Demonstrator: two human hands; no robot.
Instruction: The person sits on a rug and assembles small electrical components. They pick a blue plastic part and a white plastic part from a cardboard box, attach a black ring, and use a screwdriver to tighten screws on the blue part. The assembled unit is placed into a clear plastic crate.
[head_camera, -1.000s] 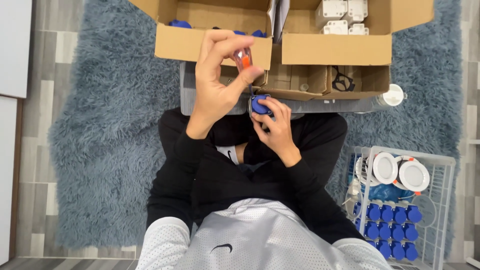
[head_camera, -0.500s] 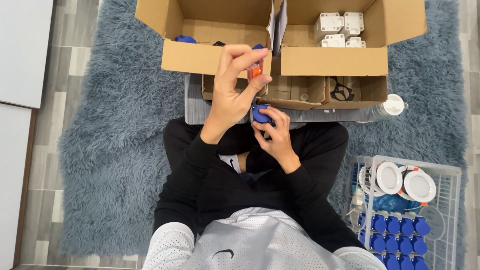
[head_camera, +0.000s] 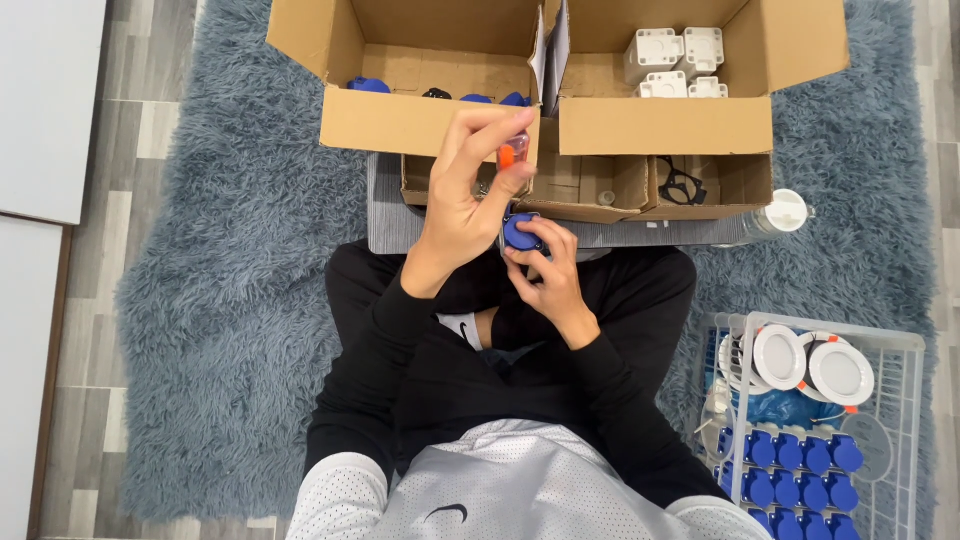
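Blue round part: held in our right hand, fingers closed around it, above our lap near the rug's middle. Small orange piece: pinched between thumb and fingertips of our raised left hand, just above the blue part. Two open cardboard boxes stand at the rug's far edge, one with white blocks. A wire basket at the rug's right edge carries white round discs and rows of blue parts.
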